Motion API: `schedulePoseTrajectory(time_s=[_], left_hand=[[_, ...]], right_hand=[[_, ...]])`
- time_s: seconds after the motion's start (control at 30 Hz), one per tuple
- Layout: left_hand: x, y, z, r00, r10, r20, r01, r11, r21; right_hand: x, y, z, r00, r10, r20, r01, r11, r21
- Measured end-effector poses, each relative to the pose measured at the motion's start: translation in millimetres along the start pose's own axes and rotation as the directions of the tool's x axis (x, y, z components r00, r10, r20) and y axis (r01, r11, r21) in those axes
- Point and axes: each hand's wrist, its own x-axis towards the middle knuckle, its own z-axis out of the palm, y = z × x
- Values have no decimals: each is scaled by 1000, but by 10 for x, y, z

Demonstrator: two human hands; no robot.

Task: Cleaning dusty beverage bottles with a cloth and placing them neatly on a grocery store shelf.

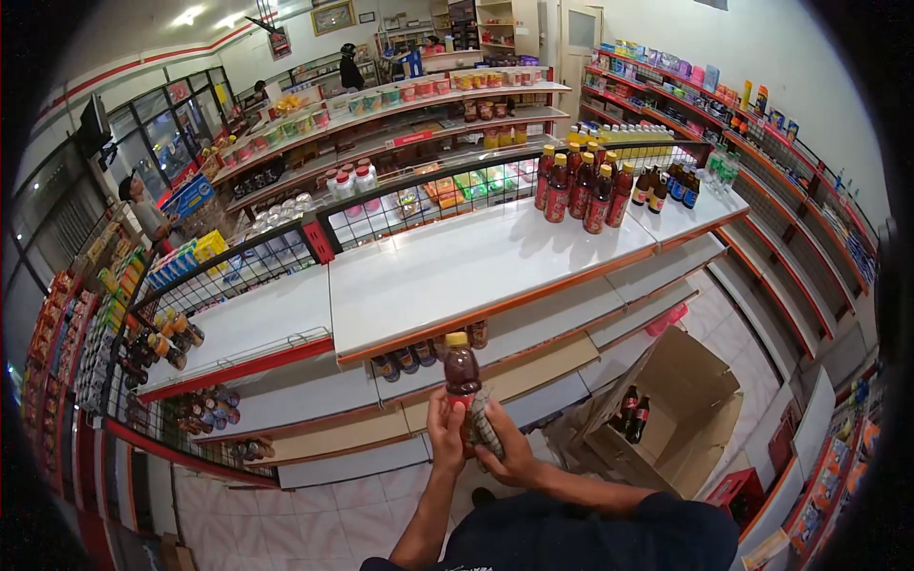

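A plastic bottle of dark red drink with a yellow cap (pixel 461 368) stands upright in front of my body, just before the shelf's front edge. My left hand (pixel 444 436) is wrapped round its lower part, over the red label. On the bottle's right side, my right hand (pixel 510 449) presses a crumpled greyish striped cloth (pixel 486 430) against it. On the white top shelf (pixel 419 285), a group of similar yellow-capped bottles (pixel 577 195) stands toward the right. Small brown bottles (pixel 649 188) and clear green-tinted bottles (pixel 723 169) stand farther right.
At my right, an open cardboard box (pixel 705 404) holds a few dark bottles (pixel 634 417). Lower shelves carry jars and cans (pixel 405 360). A black wire grid (pixel 419 205) backs the top shelf. Other stocked racks line the room; a person (pixel 148 214) stands far left.
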Motion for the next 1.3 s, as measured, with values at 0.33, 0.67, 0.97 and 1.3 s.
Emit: schedulePoseTrajectory(time_s=[0.33, 0.67, 0.97, 1.3], left_hand=[[-18, -318, 107, 990, -31, 135, 40, 997, -64], [214, -315, 266, 986, 149, -72, -154, 986, -67], [149, -687, 537, 967, -256, -23, 246, 947, -205], [486, -682, 721, 996, 12, -92, 1, 990, 142]], right_hand=[[652, -38, -338, 989, -73, -127, 88, 989, 116], [190, 144, -437, 996, -10, 86, -1, 992, 124], [789, 242, -931, 988, -45, -150, 60, 993, 100], [191, 346, -901, 999, 40, -13, -39, 998, 55]])
